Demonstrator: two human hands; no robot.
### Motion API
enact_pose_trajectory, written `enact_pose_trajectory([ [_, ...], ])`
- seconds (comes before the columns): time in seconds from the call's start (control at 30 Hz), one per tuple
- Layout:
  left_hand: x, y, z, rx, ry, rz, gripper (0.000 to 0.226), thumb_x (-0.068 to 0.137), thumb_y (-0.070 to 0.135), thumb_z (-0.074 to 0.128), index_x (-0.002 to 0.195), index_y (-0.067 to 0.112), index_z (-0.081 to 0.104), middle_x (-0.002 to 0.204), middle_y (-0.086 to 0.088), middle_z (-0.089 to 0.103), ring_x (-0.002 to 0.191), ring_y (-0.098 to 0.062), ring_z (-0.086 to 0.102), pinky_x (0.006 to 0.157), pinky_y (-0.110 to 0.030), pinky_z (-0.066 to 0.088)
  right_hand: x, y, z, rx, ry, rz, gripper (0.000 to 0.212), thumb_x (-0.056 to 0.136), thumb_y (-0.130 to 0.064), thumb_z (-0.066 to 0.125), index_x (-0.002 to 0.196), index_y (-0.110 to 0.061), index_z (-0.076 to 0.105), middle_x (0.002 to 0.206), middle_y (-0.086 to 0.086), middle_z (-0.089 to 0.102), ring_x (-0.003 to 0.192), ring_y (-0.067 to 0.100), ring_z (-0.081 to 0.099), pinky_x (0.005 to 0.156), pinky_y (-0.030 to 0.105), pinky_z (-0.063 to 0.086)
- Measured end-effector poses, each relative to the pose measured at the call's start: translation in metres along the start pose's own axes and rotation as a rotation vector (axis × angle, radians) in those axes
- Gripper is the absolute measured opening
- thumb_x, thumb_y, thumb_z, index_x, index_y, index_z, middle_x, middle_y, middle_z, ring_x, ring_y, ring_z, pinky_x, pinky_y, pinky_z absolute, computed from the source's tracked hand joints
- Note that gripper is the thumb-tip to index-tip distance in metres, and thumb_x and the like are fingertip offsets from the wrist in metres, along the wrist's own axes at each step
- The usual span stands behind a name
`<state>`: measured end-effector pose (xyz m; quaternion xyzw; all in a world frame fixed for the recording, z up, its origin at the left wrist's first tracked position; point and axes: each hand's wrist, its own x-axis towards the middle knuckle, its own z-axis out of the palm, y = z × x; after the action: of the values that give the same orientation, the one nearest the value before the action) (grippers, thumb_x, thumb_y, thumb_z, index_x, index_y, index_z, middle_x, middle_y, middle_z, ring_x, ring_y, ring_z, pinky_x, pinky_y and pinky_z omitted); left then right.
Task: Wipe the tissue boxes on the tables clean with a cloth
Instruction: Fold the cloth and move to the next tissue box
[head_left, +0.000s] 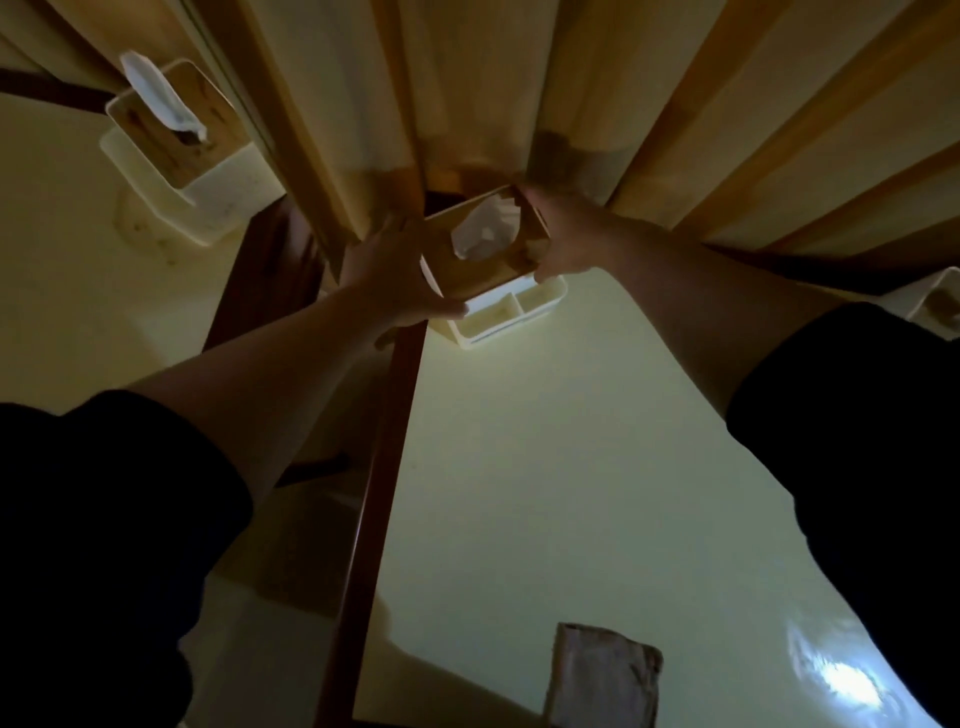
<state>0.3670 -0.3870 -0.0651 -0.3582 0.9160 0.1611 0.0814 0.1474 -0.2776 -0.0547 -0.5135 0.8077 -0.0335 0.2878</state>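
Observation:
A white tissue box (493, 312) with a wooden lid and a tissue poking out stands at the far end of the pale table (571, 493), against the curtain. My left hand (395, 280) grips its left side and my right hand (561, 239) grips its right side. A folded cloth (602, 675) lies flat on the table near the front edge, away from both hands. A second tissue box (176, 150) of the same kind stands on the table to the left.
Striped curtains (467, 78) hang behind the tables. A dark gap with a wooden table edge (384, 467) separates the two tables. Part of another white box (935, 301) shows at the right edge.

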Motion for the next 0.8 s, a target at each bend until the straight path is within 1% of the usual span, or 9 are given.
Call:
enact_pose_trajectory([
  [0.07, -0.002, -0.002, 0.007, -0.04, -0.004, -0.016, 0.13, 0.061, 0.08, 0.081, 0.159, 0.02, 0.022, 0.161, -0.01, 0.034, 0.145, -0.039, 0.038, 0.111, -0.059, 0.042, -0.01, -0.001, 0.003, 0.046, 0.055, -0.006, 0.122, 0.074, -0.017, 0.092, 0.166, -0.035, 0.012, 0.166, 0.008, 0.03, 0.151, 0.036, 0.034, 0.115, 0.05, 0.046],
  [0.17, -0.021, -0.001, 0.021, -0.121, 0.009, -0.062, 0.144, 0.062, 0.083, 0.079, 0.165, 0.02, -0.001, 0.172, -0.009, 0.016, 0.152, -0.042, 0.027, 0.115, -0.065, 0.034, -0.044, -0.002, 0.014, 0.156, 0.176, 0.033, 0.117, 0.084, -0.023, 0.087, 0.169, -0.028, 0.007, 0.174, 0.003, 0.016, 0.159, 0.029, 0.021, 0.123, 0.043, 0.03],
  [0.2, -0.033, 0.0, 0.028, -0.145, 0.038, -0.076, 0.143, 0.065, 0.083, 0.077, 0.165, 0.019, -0.003, 0.173, -0.008, 0.012, 0.155, -0.04, 0.023, 0.117, -0.065, 0.031, -0.06, -0.001, 0.022, 0.19, 0.21, 0.062, 0.115, 0.085, -0.028, 0.086, 0.169, -0.026, 0.007, 0.175, 0.002, 0.014, 0.16, 0.027, 0.018, 0.124, 0.04, 0.026],
  [0.27, -0.069, -0.001, 0.048, -0.175, 0.114, -0.092, 0.13, 0.075, 0.082, 0.067, 0.166, 0.017, 0.0, 0.174, -0.01, 0.009, 0.158, -0.035, 0.017, 0.121, -0.063, 0.027, -0.1, 0.0, 0.044, 0.247, 0.252, 0.107, 0.109, 0.088, -0.032, 0.083, 0.169, -0.025, 0.011, 0.175, 0.001, 0.017, 0.161, 0.023, 0.017, 0.126, 0.037, 0.02],
  [0.37, -0.133, -0.005, 0.08, -0.216, 0.188, -0.092, 0.109, 0.089, 0.079, 0.053, 0.167, 0.021, 0.002, 0.174, -0.008, 0.006, 0.158, -0.035, 0.013, 0.122, -0.061, 0.025, -0.174, 0.004, 0.085, 0.37, 0.355, 0.147, 0.096, 0.088, -0.024, 0.081, 0.167, -0.023, 0.026, 0.171, 0.0, 0.031, 0.157, 0.02, 0.029, 0.128, 0.04, 0.027],
  [0.5, -0.214, -0.006, 0.127, -0.218, 0.057, -0.062, 0.097, 0.094, 0.079, 0.037, 0.167, 0.026, 0.002, 0.175, -0.003, 0.002, 0.16, -0.029, 0.004, 0.126, -0.058, 0.017, -0.275, 0.0, 0.15, 0.472, 0.475, 0.208, 0.083, 0.089, -0.022, 0.076, 0.162, -0.02, 0.038, 0.165, 0.001, 0.042, 0.154, 0.021, 0.036, 0.125, 0.036, 0.031],
  [0.63, -0.287, 0.006, 0.173, -0.162, -0.154, 0.107, 0.094, 0.096, 0.075, 0.035, 0.166, 0.028, -0.005, 0.175, 0.002, -0.007, 0.161, -0.023, -0.007, 0.129, -0.055, 0.007, -0.361, -0.012, 0.237, 0.411, 0.33, 0.307, 0.077, 0.096, -0.026, 0.069, 0.164, -0.026, 0.032, 0.172, -0.005, 0.026, 0.161, 0.014, 0.015, 0.128, 0.037, 0.024],
  [0.7, -0.315, 0.017, 0.192, -0.109, -0.207, 0.188, 0.094, 0.094, 0.071, 0.036, 0.166, 0.027, -0.005, 0.175, 0.004, -0.009, 0.161, -0.021, -0.009, 0.13, -0.052, 0.004, -0.398, -0.013, 0.284, 0.302, 0.255, 0.26, 0.073, 0.102, -0.035, 0.057, 0.167, -0.025, 0.025, 0.176, -0.005, 0.014, 0.163, 0.015, 0.002, 0.131, 0.043, 0.017],
  [0.8, -0.349, 0.032, 0.22, -0.046, -0.244, 0.268, 0.093, 0.094, 0.067, 0.036, 0.167, 0.023, 0.0, 0.175, 0.003, -0.008, 0.161, -0.022, -0.007, 0.13, -0.051, 0.0, -0.442, -0.011, 0.343, 0.138, 0.158, 0.161, 0.074, 0.102, -0.034, 0.048, 0.168, -0.016, 0.021, 0.177, 0.001, 0.01, 0.164, 0.023, -0.001, 0.129, 0.057, 0.018],
])
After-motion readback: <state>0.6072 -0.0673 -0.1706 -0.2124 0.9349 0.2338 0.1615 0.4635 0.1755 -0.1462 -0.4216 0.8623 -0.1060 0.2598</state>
